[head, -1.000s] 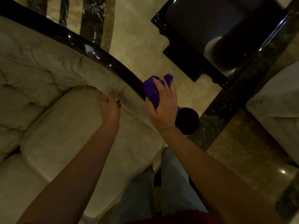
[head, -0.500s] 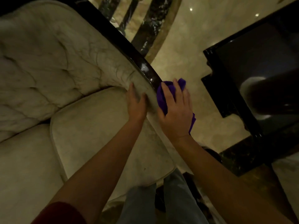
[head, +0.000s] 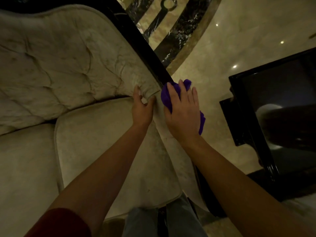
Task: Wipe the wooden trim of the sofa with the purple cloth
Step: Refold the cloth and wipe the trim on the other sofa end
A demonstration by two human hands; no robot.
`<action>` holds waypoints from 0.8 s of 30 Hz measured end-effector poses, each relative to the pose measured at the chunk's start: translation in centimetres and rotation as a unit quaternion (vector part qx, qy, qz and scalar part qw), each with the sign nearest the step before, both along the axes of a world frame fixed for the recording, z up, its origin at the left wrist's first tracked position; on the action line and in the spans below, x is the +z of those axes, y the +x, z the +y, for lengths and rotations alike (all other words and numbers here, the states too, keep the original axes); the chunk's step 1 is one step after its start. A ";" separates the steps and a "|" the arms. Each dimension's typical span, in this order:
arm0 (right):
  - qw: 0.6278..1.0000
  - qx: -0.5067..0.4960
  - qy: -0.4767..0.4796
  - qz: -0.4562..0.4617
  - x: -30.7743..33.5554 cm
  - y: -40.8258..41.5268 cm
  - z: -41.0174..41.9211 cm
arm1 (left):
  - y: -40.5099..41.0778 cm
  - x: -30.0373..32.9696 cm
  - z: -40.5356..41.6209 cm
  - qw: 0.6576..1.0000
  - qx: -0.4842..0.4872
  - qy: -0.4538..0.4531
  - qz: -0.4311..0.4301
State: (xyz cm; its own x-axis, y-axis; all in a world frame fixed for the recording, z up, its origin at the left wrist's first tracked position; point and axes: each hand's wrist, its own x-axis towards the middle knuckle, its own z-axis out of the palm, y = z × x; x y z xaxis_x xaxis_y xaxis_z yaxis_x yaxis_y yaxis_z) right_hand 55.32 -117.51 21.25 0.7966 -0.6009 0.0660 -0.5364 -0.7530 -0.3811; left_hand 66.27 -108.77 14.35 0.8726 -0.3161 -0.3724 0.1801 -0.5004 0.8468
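The dark, glossy wooden trim (head: 145, 47) runs diagonally along the outer edge of the cream tufted sofa (head: 59, 65). My right hand (head: 183, 113) lies flat over the purple cloth (head: 166, 98) and presses it onto the trim where the armrest curves down. The cloth bunches out above my fingers and hangs below my palm. My left hand (head: 142, 106) rests on the sofa's upholstered arm just beside the trim, its fingers pinching a fold of the fabric. The trim under the cloth and hand is hidden.
A black glossy low table (head: 273, 117) stands to the right across a strip of polished marble floor (head: 213, 65). The sofa's seat cushion (head: 102, 142) lies below my arms. My legs in jeans (head: 145, 223) stand at the cushion's front corner.
My view has shifted so the sofa back fills more of the frame. My right hand has slid the purple cloth up along the trim, and my left hand has moved up the arm beside it.
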 end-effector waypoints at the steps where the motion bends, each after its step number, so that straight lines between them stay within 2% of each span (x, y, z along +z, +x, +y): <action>1: 1.000 0.000 -0.002 0.006 -0.1 0.8 -0.2 | 0.4 -0.1 -0.1 1.000 0.000 0.018 0.009; 7: 1.000 0.003 -0.003 0.028 -0.3 6.3 -1.7 | 2.2 -0.6 0.6 0.998 -0.039 0.038 0.018; 10: 1.000 -0.016 -0.003 0.010 -0.3 9.9 -2.8 | 2.1 -1.0 1.0 0.998 -0.050 0.038 -0.015; 15: 0.999 -0.017 -0.033 -0.032 -0.2 15.5 -3.8 | 3.9 -0.5 1.8 0.997 -0.064 0.049 -0.019; 20: 0.995 -0.005 -0.072 -0.073 -0.2 19.1 -4.1 | 10.8 2.1 2.5 0.983 -0.006 0.007 -0.182; 24: 0.992 -0.007 -0.082 -0.100 0.0 21.4 -4.6 | 16.0 4.5 1.5 0.918 -0.035 0.062 -0.391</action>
